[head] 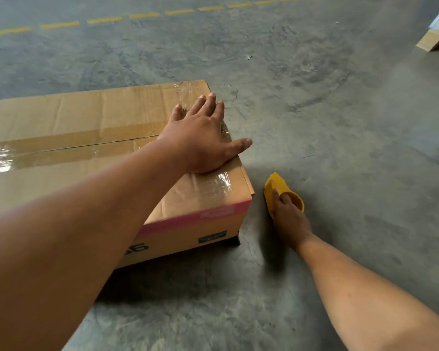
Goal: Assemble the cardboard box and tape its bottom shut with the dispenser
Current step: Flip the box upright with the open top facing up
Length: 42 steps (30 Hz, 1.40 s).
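Note:
A brown cardboard box (69,117) lies on the concrete floor with its flaps closed on top. Clear glossy tape (61,148) runs along the middle seam, and more tape crosses the right end. My left hand (203,138) lies flat on the box's right end, fingers straight and spread, the thumb reaching past the edge. Low beside the box's right corner, my right hand (289,216) grips the yellow tape dispenser (279,191) just above the floor. A pink strip and dark print mark the box's near side.
Grey concrete floor (340,110) spreads all around. A dashed yellow line (142,15) runs across the far floor. A piece of cardboard or board (433,39) sits at the upper right corner.

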Tool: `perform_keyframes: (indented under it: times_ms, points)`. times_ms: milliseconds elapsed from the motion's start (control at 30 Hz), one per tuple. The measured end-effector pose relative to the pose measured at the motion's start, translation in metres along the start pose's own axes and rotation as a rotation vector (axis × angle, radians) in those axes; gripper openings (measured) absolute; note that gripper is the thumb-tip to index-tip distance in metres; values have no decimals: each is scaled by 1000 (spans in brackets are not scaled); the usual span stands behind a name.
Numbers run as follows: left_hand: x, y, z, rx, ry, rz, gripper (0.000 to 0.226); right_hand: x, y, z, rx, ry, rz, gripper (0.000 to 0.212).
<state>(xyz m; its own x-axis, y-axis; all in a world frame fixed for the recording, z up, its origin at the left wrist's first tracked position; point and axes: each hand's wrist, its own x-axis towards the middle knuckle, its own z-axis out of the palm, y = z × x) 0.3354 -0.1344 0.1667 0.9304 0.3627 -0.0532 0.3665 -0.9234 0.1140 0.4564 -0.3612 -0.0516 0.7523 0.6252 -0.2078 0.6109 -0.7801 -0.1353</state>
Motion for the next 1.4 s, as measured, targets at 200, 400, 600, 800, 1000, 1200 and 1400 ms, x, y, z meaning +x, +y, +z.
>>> perform_keyframes:
  times_ms: [200,400,600,800,1000,1200,1400]
  points:
    - [1,3,-1,-5,-4,2,106,2,-3,-4,-6,-96,7,76]
    - [-2,4,-3,-52,50,19,101,4,-37,-73,227,-13,105,55]
    - [-30,-37,-24,-114,-16,9,90,9,-104,-185,583,169,-113,47]
    - [-79,-172,-44,-87,79,-266,86,30,-170,-223,742,201,-304,47]
    - [-133,-291,-43,-22,133,-455,89,58,-206,-221,296,191,-363,63]
    - [-161,-352,-30,-321,92,-481,93,73,-209,-217,385,65,-350,69]
    - [-158,-352,-27,-554,96,-378,84,71,-207,-215,458,18,-348,62]
